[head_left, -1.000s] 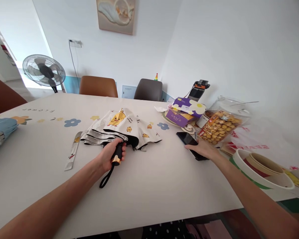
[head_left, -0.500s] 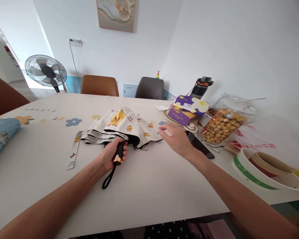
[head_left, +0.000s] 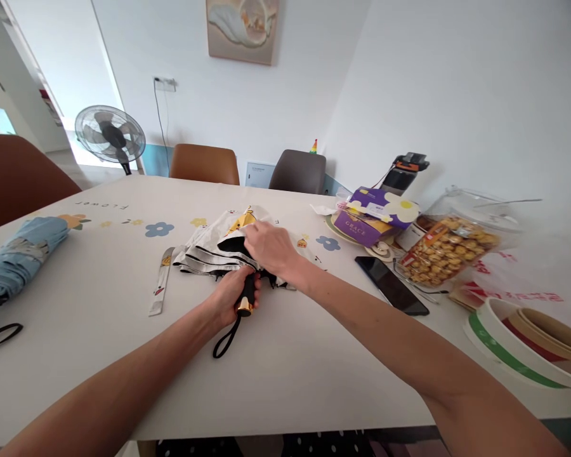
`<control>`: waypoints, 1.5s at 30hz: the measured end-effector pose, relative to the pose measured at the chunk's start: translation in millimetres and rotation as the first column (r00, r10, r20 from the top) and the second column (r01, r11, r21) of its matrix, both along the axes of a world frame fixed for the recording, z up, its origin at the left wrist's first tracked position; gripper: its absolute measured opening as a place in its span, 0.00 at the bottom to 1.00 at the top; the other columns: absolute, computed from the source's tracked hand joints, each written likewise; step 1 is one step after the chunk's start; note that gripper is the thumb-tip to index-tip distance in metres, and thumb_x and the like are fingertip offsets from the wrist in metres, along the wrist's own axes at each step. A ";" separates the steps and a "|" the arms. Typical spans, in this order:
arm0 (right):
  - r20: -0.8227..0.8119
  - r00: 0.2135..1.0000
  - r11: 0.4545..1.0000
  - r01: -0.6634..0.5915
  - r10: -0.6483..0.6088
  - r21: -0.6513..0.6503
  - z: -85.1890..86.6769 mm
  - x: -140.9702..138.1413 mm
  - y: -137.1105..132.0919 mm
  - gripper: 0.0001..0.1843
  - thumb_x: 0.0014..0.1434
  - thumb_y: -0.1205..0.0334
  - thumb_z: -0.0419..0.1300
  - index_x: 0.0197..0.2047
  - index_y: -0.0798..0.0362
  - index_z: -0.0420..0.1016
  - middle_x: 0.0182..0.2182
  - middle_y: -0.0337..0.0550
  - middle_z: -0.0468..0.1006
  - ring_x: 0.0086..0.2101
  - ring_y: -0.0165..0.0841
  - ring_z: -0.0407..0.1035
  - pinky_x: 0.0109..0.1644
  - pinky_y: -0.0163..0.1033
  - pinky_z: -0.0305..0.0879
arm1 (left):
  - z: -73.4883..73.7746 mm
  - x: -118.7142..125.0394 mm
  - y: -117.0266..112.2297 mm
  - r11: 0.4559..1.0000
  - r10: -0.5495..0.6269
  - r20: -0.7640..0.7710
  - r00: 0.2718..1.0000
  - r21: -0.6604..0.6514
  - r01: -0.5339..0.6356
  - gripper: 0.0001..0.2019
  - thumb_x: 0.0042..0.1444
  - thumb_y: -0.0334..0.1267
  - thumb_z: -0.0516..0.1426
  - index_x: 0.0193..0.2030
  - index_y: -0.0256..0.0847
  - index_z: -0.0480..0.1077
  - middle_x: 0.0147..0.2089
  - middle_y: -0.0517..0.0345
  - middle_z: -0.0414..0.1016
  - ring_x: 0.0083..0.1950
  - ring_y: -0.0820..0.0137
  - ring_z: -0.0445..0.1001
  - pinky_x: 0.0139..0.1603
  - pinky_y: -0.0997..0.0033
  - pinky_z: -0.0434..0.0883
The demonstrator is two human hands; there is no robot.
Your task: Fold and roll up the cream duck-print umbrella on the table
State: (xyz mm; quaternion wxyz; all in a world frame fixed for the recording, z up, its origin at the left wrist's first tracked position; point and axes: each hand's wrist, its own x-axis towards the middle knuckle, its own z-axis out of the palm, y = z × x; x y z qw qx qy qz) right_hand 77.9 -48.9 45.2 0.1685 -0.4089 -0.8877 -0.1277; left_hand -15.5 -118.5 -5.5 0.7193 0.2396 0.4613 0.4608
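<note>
A white folding umbrella (head_left: 204, 244) with yellow duck prints and a black lining lies partly folded on the table. My left hand (head_left: 234, 293) is wrapped round its black handle, just above the gold-coloured end; a black wrist loop hangs from there. Above it, my right hand (head_left: 269, 246) pinches the canopy's edge, lifting one fabric panel so that the dark underside shows. Part of the canopy is hidden behind that hand. A narrow printed strap (head_left: 160, 282) of like fabric lies to the left of the umbrella.
On the left lies a blue folded umbrella (head_left: 26, 251). To the right are a black phone (head_left: 391, 284), a purple box (head_left: 361, 225), a jar of round snacks (head_left: 450, 251) and white and brown rings (head_left: 514, 355). Chairs and a fan (head_left: 111, 133) stand beyond the white table (head_left: 285, 374).
My right hand has moved left from beyond the umbrella's right side and taken hold of the canopy edge. My left hand keeps its grip on the handle. The view has shifted left.
</note>
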 end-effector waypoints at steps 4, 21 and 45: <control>-0.177 0.941 0.956 0.271 -0.287 -0.108 4.3 28.9 9.1 0.10 0.59 0.63 0.48 0.40 0.54 0.68 0.34 0.49 0.75 0.34 0.40 0.69 0.37 0.42 0.61 | -2.5 -0.7 1.1 1.000 0.003 0.055 0.999 -0.014 -0.002 0.05 0.50 0.36 0.52 0.30 0.36 0.62 0.23 0.63 0.61 0.18 0.78 0.61 0.15 0.78 0.62; 0.277 0.834 0.826 -0.533 0.477 0.183 -21.1 53.6 4.0 0.15 0.62 0.74 0.43 0.37 0.55 0.70 0.49 0.48 0.71 0.58 0.39 0.53 0.59 0.59 0.44 | -3.4 -2.8 2.2 1.000 -0.013 0.060 0.998 -0.025 0.014 0.05 0.49 0.36 0.52 0.30 0.35 0.63 0.24 0.63 0.60 0.19 0.78 0.61 0.15 0.77 0.63; -0.157 0.834 0.848 -0.521 0.529 0.094 -41.9 68.1 -9.4 0.09 0.61 0.72 0.46 0.39 0.55 0.67 0.33 0.47 0.73 0.37 0.34 0.67 0.39 0.39 0.66 | -5.1 7.7 -9.3 0.986 -0.166 0.180 0.970 0.022 0.165 0.06 0.53 0.36 0.52 0.31 0.35 0.65 0.29 0.58 0.65 0.25 0.73 0.67 0.26 0.67 0.71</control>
